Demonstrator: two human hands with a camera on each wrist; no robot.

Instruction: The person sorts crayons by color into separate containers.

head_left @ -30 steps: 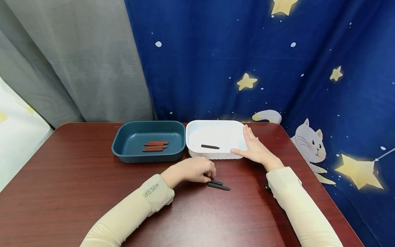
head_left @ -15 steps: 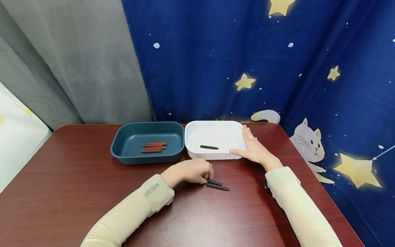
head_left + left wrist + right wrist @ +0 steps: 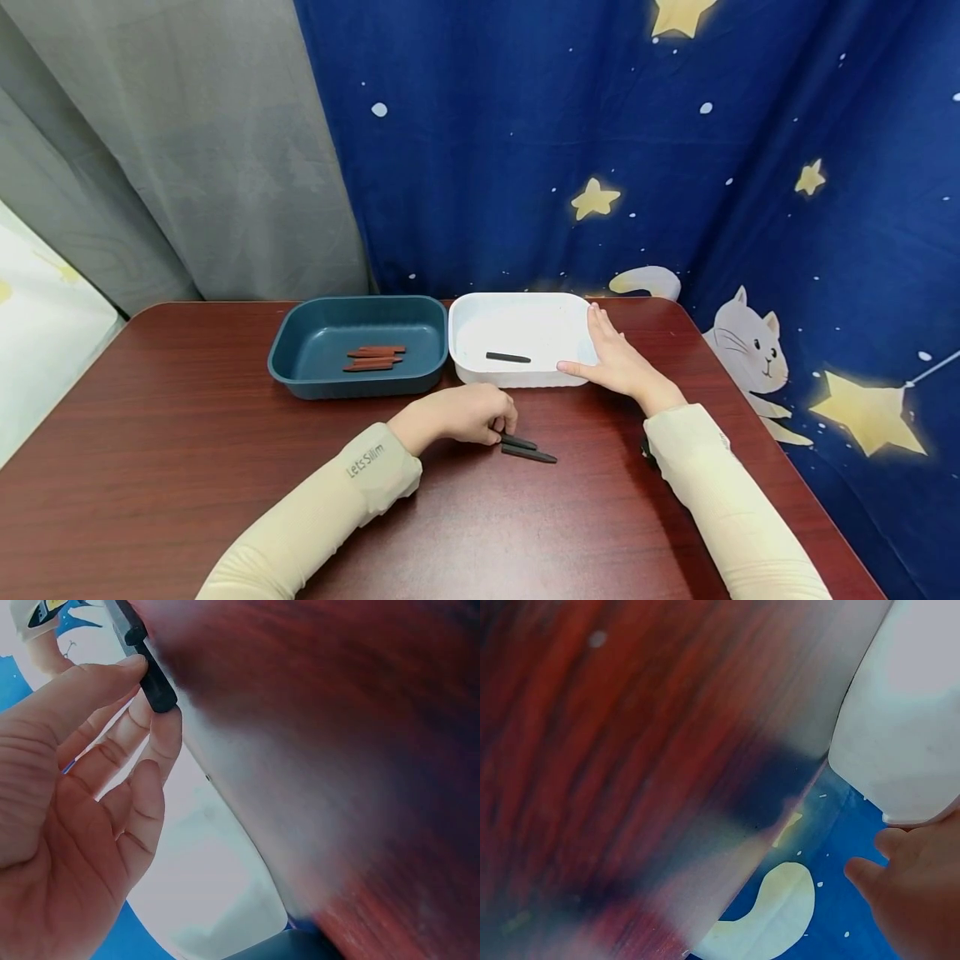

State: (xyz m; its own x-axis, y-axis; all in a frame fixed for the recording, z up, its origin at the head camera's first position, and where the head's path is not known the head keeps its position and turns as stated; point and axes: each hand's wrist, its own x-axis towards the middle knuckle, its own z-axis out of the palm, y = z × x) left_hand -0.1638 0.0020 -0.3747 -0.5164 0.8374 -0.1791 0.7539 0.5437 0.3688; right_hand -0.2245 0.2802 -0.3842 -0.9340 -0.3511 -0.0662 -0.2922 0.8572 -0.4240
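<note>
My left hand (image 3: 467,414) is low over the table in front of the white tray (image 3: 510,378). Its thumb and fingertip pinch the end of a black crayon (image 3: 521,442), whose near end (image 3: 160,691) shows large in the left wrist view. Right beside it on the wood lies a second black crayon (image 3: 529,454). One more black crayon (image 3: 508,357) rests inside the white tray, towards its front. Fingers straight and spread, my right hand (image 3: 621,364) rests on that tray's right end, thumb over the front rim. The right wrist view shows only part of this hand (image 3: 919,889).
A dark blue tray (image 3: 352,388) stands left of the white one, close against it, with several reddish-brown crayons (image 3: 373,364) in it. Both trays sit at the far edge of the brown table (image 3: 187,433). Curtains (image 3: 480,150) hang behind.
The head view has shifted slightly. The crayon at my left fingertips has slid a little to the left. My right hand stays on the white tray.
</note>
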